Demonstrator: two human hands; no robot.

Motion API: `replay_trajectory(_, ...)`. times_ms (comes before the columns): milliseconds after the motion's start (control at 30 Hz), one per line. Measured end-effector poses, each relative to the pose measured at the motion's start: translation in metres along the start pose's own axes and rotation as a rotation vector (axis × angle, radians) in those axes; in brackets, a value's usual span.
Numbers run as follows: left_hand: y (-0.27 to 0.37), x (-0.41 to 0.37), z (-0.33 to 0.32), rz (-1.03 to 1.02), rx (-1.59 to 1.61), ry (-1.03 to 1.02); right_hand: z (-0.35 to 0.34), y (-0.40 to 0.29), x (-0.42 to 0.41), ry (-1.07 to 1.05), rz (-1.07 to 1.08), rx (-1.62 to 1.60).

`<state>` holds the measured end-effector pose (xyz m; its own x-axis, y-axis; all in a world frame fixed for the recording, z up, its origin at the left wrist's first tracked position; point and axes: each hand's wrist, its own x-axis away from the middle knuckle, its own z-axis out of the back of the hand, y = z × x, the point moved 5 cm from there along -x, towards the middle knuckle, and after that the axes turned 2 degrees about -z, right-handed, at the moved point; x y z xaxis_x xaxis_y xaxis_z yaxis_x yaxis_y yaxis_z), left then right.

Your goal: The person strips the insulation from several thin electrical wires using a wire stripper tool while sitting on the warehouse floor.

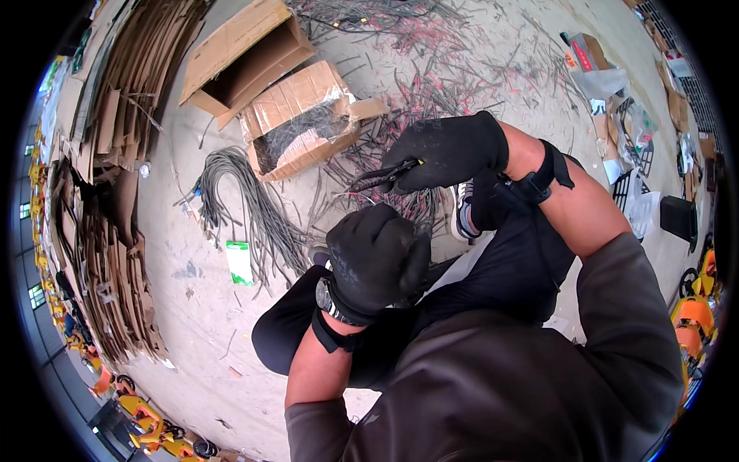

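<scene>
My right hand [447, 153], in a black work glove, is closed around a dark hand tool, seemingly pliers [378, 178], with a yellow spot near the grip. Fine pale and reddish wire strands [346, 193] show by the tool's tip. Just below and to the left, my left hand [375, 254], also gloved in black, is curled into a fist. A thin pale wire end [369, 200] pokes out at its top; what lies inside the fist is mostly hidden. Both hands are above my bent legs, slightly apart.
Grey cables [248, 196] lie bundled on the concrete floor beside a green-and-white packet [239, 263]. Cut wire scraps [427, 81] spread ahead. Two cardboard boxes [306, 104] [242, 52] stand upper left, one holding dark strands. Flattened cardboard [115, 277] is stacked at left; packaging litter [626, 127] lies right.
</scene>
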<state>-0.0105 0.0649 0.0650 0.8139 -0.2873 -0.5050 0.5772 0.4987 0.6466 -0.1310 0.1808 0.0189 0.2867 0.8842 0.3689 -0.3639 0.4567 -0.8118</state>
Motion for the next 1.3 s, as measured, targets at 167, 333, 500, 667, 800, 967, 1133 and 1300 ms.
replay_trajectory(167,0.001,0.000,0.003,-0.012,-0.014,0.023,0.007,0.002,0.003,0.098,0.017,0.149)
replay_trajectory(333,0.001,0.000,0.003,-0.017,0.000,0.029,0.001,0.004,0.000,-0.001,-0.013,0.123)
replay_trajectory(500,0.001,0.002,-0.005,0.007,0.051,-0.015,-0.002,0.000,-0.003,-0.006,0.007,0.136)
replay_trajectory(667,0.001,0.003,-0.009,0.004,0.059,-0.038,-0.005,-0.003,-0.005,-0.037,0.049,0.061)
replay_trajectory(800,0.002,0.003,-0.011,-0.002,0.060,-0.028,-0.007,-0.002,-0.004,-0.035,0.038,0.049)
replay_trajectory(967,0.001,0.004,-0.013,0.013,0.055,-0.043,-0.006,-0.004,0.000,-0.007,0.016,0.057)
replay_trajectory(1133,0.000,0.003,-0.012,0.004,0.052,-0.026,-0.005,-0.005,-0.002,-0.026,0.043,0.075)
replay_trajectory(1300,0.001,0.002,-0.012,0.010,0.062,-0.017,-0.004,-0.006,-0.002,-0.028,0.025,0.098)
